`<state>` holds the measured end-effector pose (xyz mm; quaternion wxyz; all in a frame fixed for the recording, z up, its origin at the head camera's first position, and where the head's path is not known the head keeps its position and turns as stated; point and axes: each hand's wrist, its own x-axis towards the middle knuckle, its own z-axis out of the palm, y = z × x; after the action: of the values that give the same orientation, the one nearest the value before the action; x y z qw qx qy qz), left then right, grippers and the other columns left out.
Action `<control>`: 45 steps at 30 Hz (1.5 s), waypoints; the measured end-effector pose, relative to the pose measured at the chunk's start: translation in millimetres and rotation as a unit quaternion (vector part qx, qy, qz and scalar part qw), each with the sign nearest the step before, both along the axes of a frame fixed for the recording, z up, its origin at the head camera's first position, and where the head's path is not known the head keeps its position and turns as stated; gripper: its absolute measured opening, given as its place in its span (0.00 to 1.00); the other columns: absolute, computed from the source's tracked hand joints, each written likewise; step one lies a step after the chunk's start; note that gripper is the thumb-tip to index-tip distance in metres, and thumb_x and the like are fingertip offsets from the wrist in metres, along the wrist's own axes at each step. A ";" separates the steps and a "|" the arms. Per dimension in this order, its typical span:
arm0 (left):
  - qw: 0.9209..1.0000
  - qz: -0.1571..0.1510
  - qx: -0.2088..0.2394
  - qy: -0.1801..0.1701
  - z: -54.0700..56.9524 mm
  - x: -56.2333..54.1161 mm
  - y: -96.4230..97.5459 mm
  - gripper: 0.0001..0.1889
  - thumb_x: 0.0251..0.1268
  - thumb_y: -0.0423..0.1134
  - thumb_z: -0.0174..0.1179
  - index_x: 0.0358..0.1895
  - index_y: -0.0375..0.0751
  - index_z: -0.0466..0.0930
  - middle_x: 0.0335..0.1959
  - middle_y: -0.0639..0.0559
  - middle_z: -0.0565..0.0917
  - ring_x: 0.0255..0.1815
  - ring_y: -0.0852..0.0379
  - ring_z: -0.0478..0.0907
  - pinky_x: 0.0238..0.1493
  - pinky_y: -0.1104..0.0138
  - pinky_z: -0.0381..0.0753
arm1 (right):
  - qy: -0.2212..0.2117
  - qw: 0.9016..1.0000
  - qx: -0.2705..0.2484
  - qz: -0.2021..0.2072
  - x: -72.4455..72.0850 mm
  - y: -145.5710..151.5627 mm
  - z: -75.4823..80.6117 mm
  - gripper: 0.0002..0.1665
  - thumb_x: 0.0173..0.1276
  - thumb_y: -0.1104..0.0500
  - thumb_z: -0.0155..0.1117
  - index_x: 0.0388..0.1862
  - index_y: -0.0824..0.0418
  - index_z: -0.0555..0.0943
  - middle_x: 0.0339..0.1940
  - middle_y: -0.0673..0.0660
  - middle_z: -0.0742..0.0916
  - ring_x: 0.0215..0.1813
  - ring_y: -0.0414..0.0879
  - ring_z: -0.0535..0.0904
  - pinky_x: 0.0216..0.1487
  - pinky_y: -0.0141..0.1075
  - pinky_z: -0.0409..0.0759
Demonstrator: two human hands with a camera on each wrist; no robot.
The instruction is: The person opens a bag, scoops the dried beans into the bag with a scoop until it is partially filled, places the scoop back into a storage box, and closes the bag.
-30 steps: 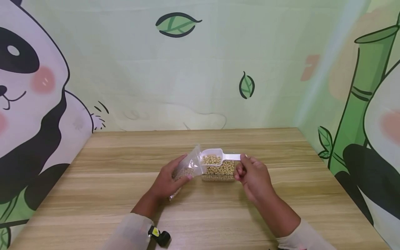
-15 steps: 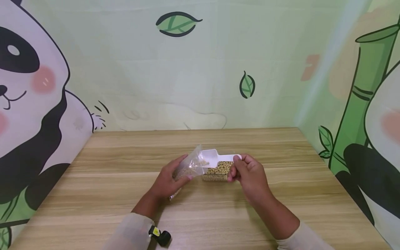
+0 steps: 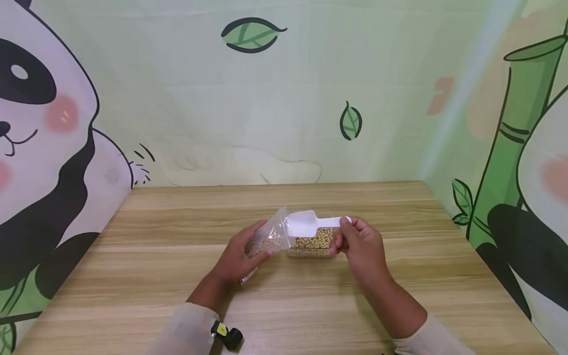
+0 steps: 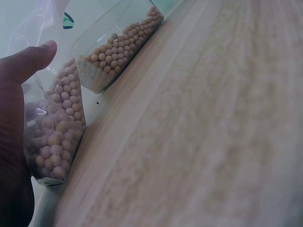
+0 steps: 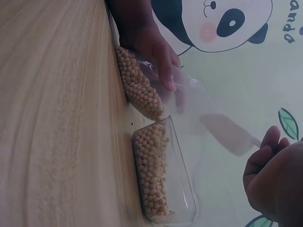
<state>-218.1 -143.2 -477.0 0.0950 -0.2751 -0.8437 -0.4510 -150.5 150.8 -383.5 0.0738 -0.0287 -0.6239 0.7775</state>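
White plastic scoop [image 3: 302,225] with a straight handle is held at the open mouth of a clear plastic bag [image 3: 277,231], its bowl tipped underside up. The handle is pinched between the thumb and fingers of the right hand [image 3: 363,249]. The bag, partly filled with round beige beans [image 4: 59,142], is gripped by the left hand [image 3: 234,255]. Below the scoop, a clear rectangular container [image 3: 309,253] of similar beans is set on the wood-grain tabletop [image 3: 186,222], just beside the bag.
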 end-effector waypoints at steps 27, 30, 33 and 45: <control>1.000 0.003 -0.005 -0.003 -0.4 1.3 -1.0 0.41 0.69 0.40 0.75 0.83 0.40 0.69 0.78 0.35 0.77 0.74 0.35 0.79 0.73 0.37 0.77 | -0.024 0.989 0.092 -0.117 -23.3 22.5 -20.0 0.16 0.88 0.57 0.55 0.46 0.71 0.77 0.18 0.46 0.79 0.19 0.39 0.78 0.28 0.30 0.82; 1.000 0.002 -0.007 -0.003 -0.7 0.8 -1.0 0.41 0.69 0.40 0.74 0.83 0.40 0.68 0.78 0.36 0.77 0.74 0.36 0.79 0.73 0.37 0.77 | -0.014 0.984 0.137 -0.116 -24.0 22.6 -22.8 0.17 0.88 0.57 0.55 0.48 0.72 0.78 0.17 0.45 0.80 0.19 0.39 0.79 0.27 0.31 0.82; 1.000 0.002 -0.006 -0.004 -0.7 0.4 -0.8 0.41 0.69 0.41 0.74 0.83 0.40 0.68 0.78 0.36 0.77 0.73 0.36 0.79 0.73 0.37 0.77 | 0.001 0.979 0.169 -0.118 -23.7 21.4 -24.8 0.16 0.88 0.57 0.56 0.45 0.72 0.78 0.15 0.45 0.80 0.19 0.40 0.80 0.24 0.31 0.79; 1.000 -0.001 -0.005 0.002 1.4 1.6 -0.4 0.41 0.69 0.40 0.74 0.82 0.38 0.69 0.78 0.35 0.78 0.73 0.35 0.80 0.73 0.37 0.77 | -0.004 0.974 0.200 -0.106 -22.4 19.1 -27.8 0.16 0.86 0.59 0.58 0.41 0.73 0.79 0.14 0.47 0.81 0.16 0.40 0.79 0.20 0.31 0.75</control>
<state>-216.4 -143.5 -475.6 0.0948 -0.2769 -0.8456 -0.4464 -172.9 169.9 -411.3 0.1581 -0.0823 -0.7604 0.6245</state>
